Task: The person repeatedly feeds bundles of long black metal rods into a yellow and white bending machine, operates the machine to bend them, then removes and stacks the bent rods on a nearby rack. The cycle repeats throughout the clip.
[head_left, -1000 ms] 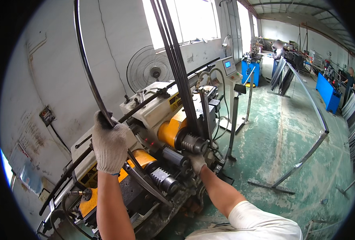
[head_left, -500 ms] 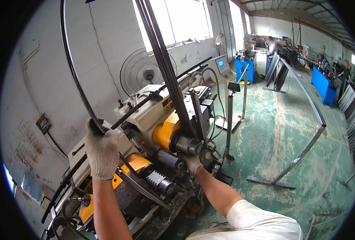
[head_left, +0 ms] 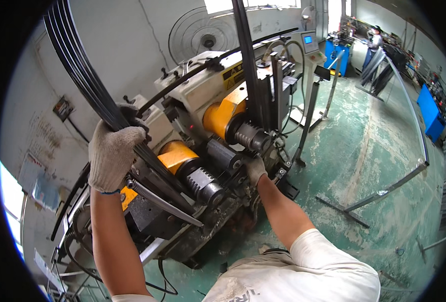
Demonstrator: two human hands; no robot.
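My left hand (head_left: 114, 153), in a knitted work glove, is closed around a bundle of long dark metal bars (head_left: 82, 65). The bars slant up to the left; their lower ends pass beside the yellow-collared front roller (head_left: 200, 181) of a machine. My right hand (head_left: 255, 170), also gloved, reaches low under the rear toothed roller (head_left: 252, 137), beside a dark cylinder (head_left: 224, 153). Its fingers are hidden behind the machine parts. More dark upright bars (head_left: 247, 55) stand behind the rear roller. A coiled spring sleeve (head_left: 150, 194) runs just below my left hand.
The machine's pale housing (head_left: 197, 75) stands along the wall, a large fan (head_left: 208, 40) behind it. A control box with a screen (head_left: 308, 41) is farther back. On the right, a metal rack (head_left: 384, 194) stands on the green floor (head_left: 343, 166). A person (head_left: 374, 43) is far off.
The view has shifted, so the machine sits farther right and lower. My left hand has several bars in it, where one showed before; fewer bars appear upright at the rear roller.
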